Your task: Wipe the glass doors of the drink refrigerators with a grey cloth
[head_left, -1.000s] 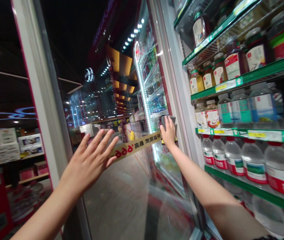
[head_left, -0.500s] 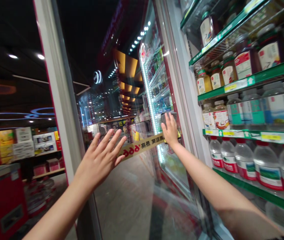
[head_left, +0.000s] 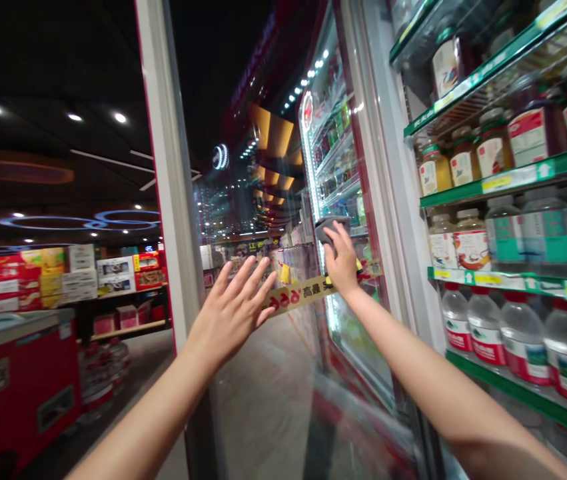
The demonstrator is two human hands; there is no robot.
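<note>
My left hand [head_left: 233,310] lies flat and open against the inside of an open glass cooler door [head_left: 258,373], fingers spread. My right hand [head_left: 342,260] presses a dark grey cloth [head_left: 330,229] against the same glass, near the door's hinge side. A tan sticker strip [head_left: 299,295] with red and black print runs across the glass between the two hands.
The cooler's green-edged shelves [head_left: 508,180] on the right hold jars and several water bottles [head_left: 523,337]. The door's pale frame [head_left: 176,220] stands at the left. A red chest freezer [head_left: 13,380] and stacked boxes [head_left: 78,273] lie beyond it.
The view has shifted, so door and hands sit further right in the picture. My right hand with the cloth has moved slightly up the glass; my left hand stays flat.
</note>
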